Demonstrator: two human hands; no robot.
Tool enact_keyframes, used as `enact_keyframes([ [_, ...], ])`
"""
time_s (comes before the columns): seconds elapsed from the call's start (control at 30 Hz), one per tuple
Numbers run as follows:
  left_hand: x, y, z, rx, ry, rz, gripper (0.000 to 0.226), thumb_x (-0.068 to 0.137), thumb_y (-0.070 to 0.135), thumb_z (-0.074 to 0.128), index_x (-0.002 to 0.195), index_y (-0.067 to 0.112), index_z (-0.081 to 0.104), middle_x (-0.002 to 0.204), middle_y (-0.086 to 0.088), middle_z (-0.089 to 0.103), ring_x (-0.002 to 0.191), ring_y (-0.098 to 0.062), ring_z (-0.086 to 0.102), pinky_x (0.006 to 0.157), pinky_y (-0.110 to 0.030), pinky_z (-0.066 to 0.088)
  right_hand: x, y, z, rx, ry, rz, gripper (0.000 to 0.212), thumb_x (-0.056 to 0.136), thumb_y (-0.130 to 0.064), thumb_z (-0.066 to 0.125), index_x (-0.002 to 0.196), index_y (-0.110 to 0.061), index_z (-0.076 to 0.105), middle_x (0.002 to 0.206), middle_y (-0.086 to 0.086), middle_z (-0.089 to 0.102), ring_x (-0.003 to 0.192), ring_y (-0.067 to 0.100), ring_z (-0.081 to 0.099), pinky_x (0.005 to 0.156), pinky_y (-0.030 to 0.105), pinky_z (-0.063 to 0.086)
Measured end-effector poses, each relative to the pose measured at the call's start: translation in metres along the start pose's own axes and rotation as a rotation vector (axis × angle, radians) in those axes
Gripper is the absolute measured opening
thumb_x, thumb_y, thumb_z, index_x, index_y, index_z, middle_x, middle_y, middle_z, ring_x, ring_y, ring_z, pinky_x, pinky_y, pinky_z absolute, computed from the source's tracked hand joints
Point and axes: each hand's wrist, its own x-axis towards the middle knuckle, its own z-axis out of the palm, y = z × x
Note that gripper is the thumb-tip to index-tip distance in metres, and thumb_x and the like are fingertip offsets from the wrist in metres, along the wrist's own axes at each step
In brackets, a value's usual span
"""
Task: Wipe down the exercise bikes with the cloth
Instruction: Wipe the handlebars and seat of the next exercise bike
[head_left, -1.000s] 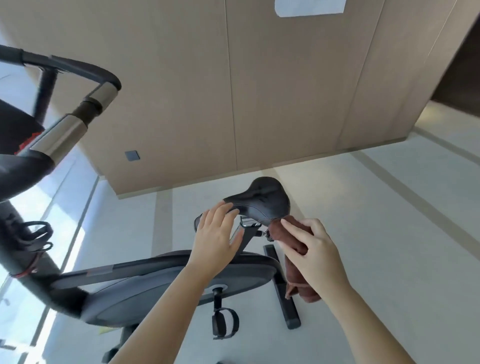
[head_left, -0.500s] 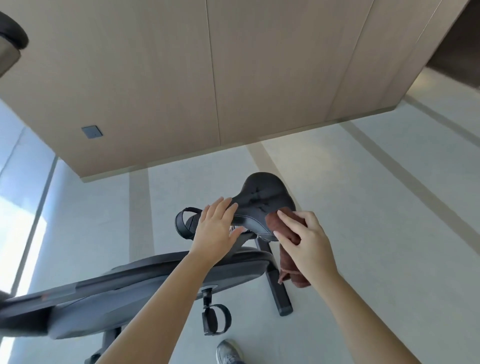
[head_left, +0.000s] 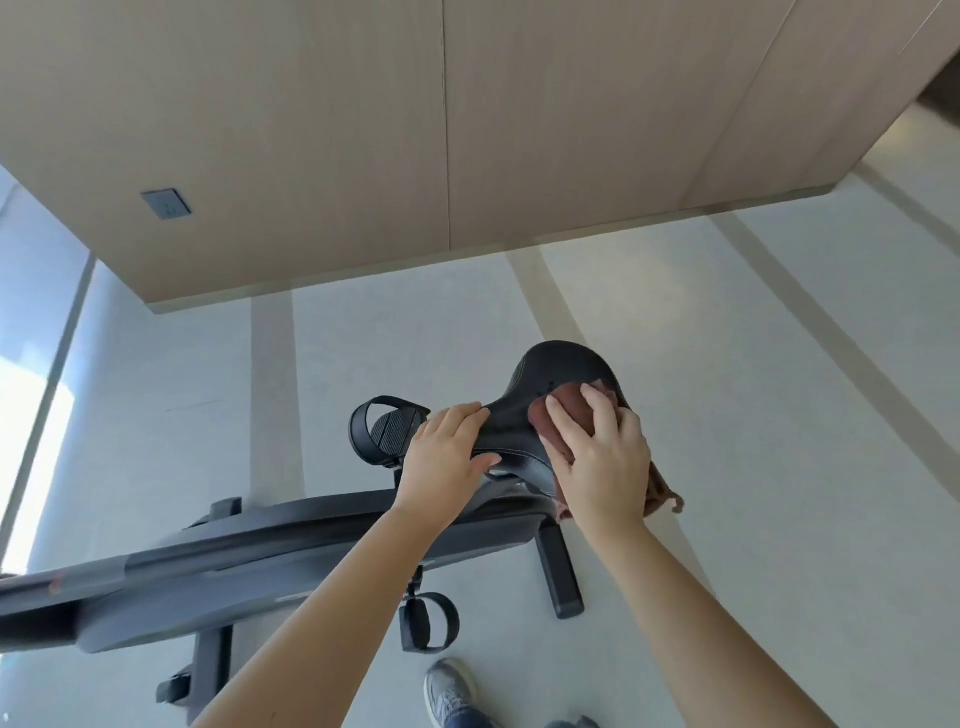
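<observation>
Right grip flat atop cloth, pressing it onto saddle.

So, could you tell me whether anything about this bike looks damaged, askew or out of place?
Nothing stands out. The saddle looks intact; the left hand grips its nose while the right hand presses the cloth on its top, with the cloth's loose end hanging off the side. The floor shows no spill.

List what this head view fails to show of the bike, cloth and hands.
Head view:
1. exercise bike: front end cut off by the left edge.
2. saddle: right side covered by the cloth and right hand.
3. saddle nose underside: behind the left hand.
4. shoe: cut by the bottom edge.
</observation>
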Motion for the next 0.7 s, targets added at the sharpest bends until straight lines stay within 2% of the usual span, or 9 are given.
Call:
enact_keyframes([
  [0.1, 0.003, 0.002, 0.003, -0.021, 0.07, 0.005, 0.047, 0.07, 0.019, 0.077, 0.111, 0.003, 0.062, 0.114, -0.01, 0.063, 0.104, -0.032, 0.057, 0.088, -0.04, 0.046, 0.007, 0.004, 0.002, -0.006, -0.022, -0.051, 0.032, 0.074, -0.026, 0.074, 0.105, -0.023, 0.069, 0.113, 0.013, 0.064, 0.078, 0.035, 0.056, 0.06, 0.039, 0.053],
  [0.2, 0.002, 0.003, 0.005, -0.057, 0.131, -0.007, 0.045, 0.064, 0.018, 0.081, 0.104, 0.004, 0.066, 0.107, -0.008, 0.067, 0.096, -0.029, 0.062, 0.083, -0.035, 0.047, 0.016, 0.005, 0.003, 0.016, -0.061, -0.098, 0.031, 0.074, -0.026, 0.074, 0.104, -0.022, 0.069, 0.111, 0.012, 0.064, 0.079, 0.036, 0.056, 0.059, 0.04, 0.053],
  [0.33, 0.002, 0.003, 0.005, -0.149, 0.176, -0.081, 0.045, 0.062, 0.021, 0.082, 0.102, 0.009, 0.068, 0.107, -0.003, 0.067, 0.099, -0.025, 0.061, 0.085, -0.028, 0.042, 0.036, 0.011, 0.007, 0.074, -0.115, -0.193, 0.031, 0.074, -0.024, 0.074, 0.105, -0.022, 0.069, 0.111, 0.01, 0.064, 0.084, 0.036, 0.055, 0.06, 0.042, 0.054],
  [0.43, 0.003, 0.005, 0.002, -0.195, 0.176, -0.13, 0.045, 0.062, 0.024, 0.082, 0.103, 0.012, 0.068, 0.108, 0.0, 0.067, 0.101, -0.022, 0.06, 0.085, -0.026, 0.041, 0.063, 0.015, 0.013, 0.137, -0.183, -0.315, 0.032, 0.073, -0.023, 0.076, 0.105, -0.023, 0.069, 0.111, 0.008, 0.064, 0.086, 0.036, 0.055, 0.068, 0.041, 0.053],
  [0.6, 0.001, 0.012, 0.004, -0.212, 0.182, -0.19, 0.046, 0.061, 0.024, 0.082, 0.103, 0.01, 0.067, 0.109, -0.002, 0.066, 0.101, -0.025, 0.059, 0.087, -0.032, 0.042, 0.112, 0.011, 0.031, 0.221, -0.469, -0.528, 0.03, 0.079, -0.03, 0.069, 0.109, -0.027, 0.067, 0.119, 0.003, 0.059, 0.098, 0.034, 0.051, 0.081, 0.045, 0.048],
  [0.7, -0.002, 0.017, 0.009, -0.212, 0.185, -0.232, 0.045, 0.065, 0.025, 0.079, 0.105, 0.01, 0.066, 0.112, -0.002, 0.064, 0.107, -0.022, 0.056, 0.092, -0.037, 0.043, 0.129, 0.011, 0.042, 0.26, -0.622, -0.629, 0.03, 0.083, -0.038, 0.062, 0.112, -0.034, 0.064, 0.12, -0.003, 0.057, 0.103, 0.027, 0.049, 0.084, 0.042, 0.045],
])
